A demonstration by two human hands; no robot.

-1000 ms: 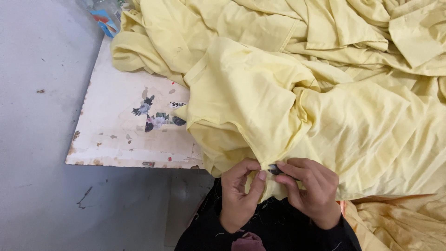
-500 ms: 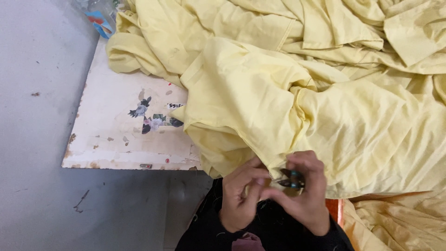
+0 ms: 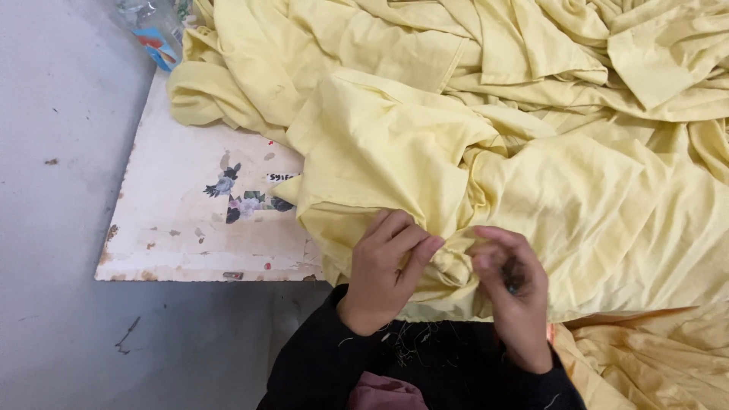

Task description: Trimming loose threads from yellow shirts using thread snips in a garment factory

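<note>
Head view: left hand pinches a bunched fold of yellow cloth near 6 o'clock, fingers closed on the fabric so the fold stays gathered. Right hand, just beside it at 5 o'clock, is curled narrowly around a small dark object; its kind cannot be told. The cloth covers most of a worn white table. At 11 o'clock stands a clear plastic bottle; contents not discernible.
</note>
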